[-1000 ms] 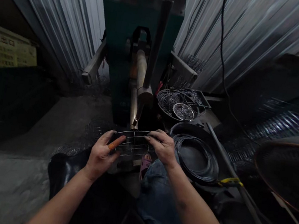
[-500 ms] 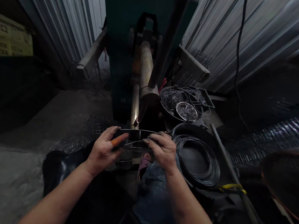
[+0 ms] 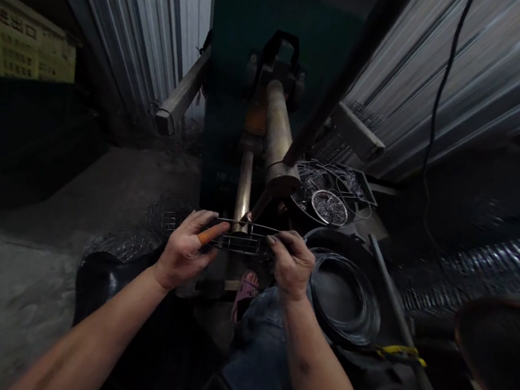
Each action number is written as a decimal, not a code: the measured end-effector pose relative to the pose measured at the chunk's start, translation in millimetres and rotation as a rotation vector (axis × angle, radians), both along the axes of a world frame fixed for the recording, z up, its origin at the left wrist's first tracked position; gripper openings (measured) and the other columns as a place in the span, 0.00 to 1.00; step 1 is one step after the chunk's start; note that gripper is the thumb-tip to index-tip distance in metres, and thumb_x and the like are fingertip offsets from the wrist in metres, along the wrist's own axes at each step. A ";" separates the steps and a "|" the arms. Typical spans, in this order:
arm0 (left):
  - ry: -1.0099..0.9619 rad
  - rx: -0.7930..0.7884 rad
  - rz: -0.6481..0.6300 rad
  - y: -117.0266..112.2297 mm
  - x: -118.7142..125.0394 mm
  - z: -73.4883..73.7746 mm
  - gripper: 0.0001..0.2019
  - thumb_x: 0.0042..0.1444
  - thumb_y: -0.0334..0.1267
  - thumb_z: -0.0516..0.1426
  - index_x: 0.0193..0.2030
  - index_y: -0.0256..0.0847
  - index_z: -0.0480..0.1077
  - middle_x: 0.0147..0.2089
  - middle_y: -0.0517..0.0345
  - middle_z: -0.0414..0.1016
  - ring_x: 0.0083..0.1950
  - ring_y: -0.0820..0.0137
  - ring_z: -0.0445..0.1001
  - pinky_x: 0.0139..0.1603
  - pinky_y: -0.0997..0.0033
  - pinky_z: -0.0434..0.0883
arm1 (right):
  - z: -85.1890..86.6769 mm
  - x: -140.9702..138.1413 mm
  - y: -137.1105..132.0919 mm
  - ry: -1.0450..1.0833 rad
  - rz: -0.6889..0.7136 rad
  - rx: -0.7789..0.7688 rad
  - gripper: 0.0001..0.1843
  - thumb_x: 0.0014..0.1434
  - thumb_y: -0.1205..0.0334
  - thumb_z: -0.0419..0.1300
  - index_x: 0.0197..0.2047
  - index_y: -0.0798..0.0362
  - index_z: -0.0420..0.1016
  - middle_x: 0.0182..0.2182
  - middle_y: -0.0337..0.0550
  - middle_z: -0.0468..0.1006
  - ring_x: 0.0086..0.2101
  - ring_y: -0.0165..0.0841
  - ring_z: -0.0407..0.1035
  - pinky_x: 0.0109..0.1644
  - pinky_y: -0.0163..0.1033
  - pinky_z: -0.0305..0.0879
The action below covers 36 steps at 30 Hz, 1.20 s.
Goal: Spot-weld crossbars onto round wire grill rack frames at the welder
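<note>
Both my hands hold a round wire basket frame [image 3: 244,238] level in front of me, under the tip of a welding machine's electrode arm [image 3: 273,135]. My left hand [image 3: 186,249] grips its left rim, with an orange cover on the thumb. My right hand [image 3: 289,263] pinches the right rim with curled fingers. The frame's upper ring sits right at the electrode tip [image 3: 248,216].
A coil of black wire rings [image 3: 347,296] lies to my right. Behind it a tray [image 3: 338,197] holds loose wire parts. Finished wire baskets [image 3: 136,238] lie on the floor at left. Corrugated metal walls [image 3: 133,26] close both sides. My sandalled foot [image 3: 247,284] shows below.
The view has moved closer to the machine. The wire frame has been lifted and flattened towards the electrode tip, both hands still gripping it.
</note>
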<state>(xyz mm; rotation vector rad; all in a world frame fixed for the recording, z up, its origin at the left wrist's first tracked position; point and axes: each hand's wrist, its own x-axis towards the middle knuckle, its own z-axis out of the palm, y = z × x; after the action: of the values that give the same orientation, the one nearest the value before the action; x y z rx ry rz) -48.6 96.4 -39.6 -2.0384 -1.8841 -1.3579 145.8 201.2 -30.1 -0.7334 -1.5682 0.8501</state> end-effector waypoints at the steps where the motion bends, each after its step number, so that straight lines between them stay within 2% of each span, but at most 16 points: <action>1: 0.001 0.011 -0.004 1.5 -1.5 -0.9 0.21 0.52 0.33 0.59 0.55 0.45 0.72 0.59 0.51 0.67 0.60 0.60 0.65 0.63 0.56 0.61 | 0.1 -1.2 1.6 0.000 -0.004 0.001 0.06 0.52 0.62 0.65 0.26 0.52 0.73 0.23 0.36 0.68 0.26 0.30 0.62 0.30 0.36 0.59; 9: -0.014 0.002 -0.026 9.5 -7.6 -8.4 0.22 0.52 0.33 0.60 0.55 0.46 0.71 0.58 0.52 0.68 0.60 0.61 0.65 0.66 0.55 0.56 | 1.3 -4.4 8.4 -0.025 -0.013 0.009 0.05 0.51 0.61 0.65 0.27 0.52 0.74 0.24 0.37 0.68 0.26 0.30 0.63 0.30 0.36 0.59; 16: -0.014 0.033 -0.033 10.4 -9.3 -10.7 0.22 0.53 0.35 0.60 0.56 0.43 0.70 0.58 0.51 0.68 0.59 0.62 0.66 0.65 0.56 0.60 | -0.9 -3.9 11.0 -0.007 0.036 -0.021 0.05 0.50 0.63 0.66 0.26 0.53 0.74 0.23 0.36 0.67 0.26 0.29 0.62 0.29 0.35 0.58; 23: 0.008 0.113 -0.041 15.7 -14.5 -7.9 0.22 0.50 0.31 0.60 0.54 0.37 0.71 0.56 0.47 0.70 0.57 0.62 0.68 0.60 0.60 0.66 | -3.5 -10.1 18.7 0.029 0.048 -0.024 0.06 0.51 0.63 0.66 0.26 0.53 0.74 0.23 0.36 0.68 0.26 0.28 0.62 0.29 0.35 0.57; 31: -0.029 0.121 -0.051 22.3 -14.3 -9.3 0.22 0.49 0.31 0.61 0.54 0.35 0.72 0.55 0.46 0.70 0.56 0.61 0.69 0.60 0.60 0.66 | -6.8 -11.4 27.0 0.006 0.035 -0.058 0.08 0.50 0.60 0.66 0.25 0.54 0.74 0.23 0.36 0.67 0.26 0.28 0.61 0.30 0.35 0.57; 36: -0.035 0.101 -0.049 23.4 -14.3 -8.7 0.23 0.50 0.32 0.61 0.55 0.38 0.71 0.56 0.48 0.70 0.57 0.62 0.69 0.61 0.58 0.65 | -10.2 -10.1 30.2 0.020 0.038 -0.049 0.08 0.51 0.60 0.67 0.26 0.54 0.75 0.24 0.36 0.68 0.27 0.28 0.62 0.31 0.35 0.57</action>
<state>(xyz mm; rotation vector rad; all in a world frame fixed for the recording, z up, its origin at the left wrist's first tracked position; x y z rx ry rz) -62.9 119.8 -48.3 -2.0378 -1.7507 -1.4773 135.7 231.4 -40.3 -0.7297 -1.5520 0.9238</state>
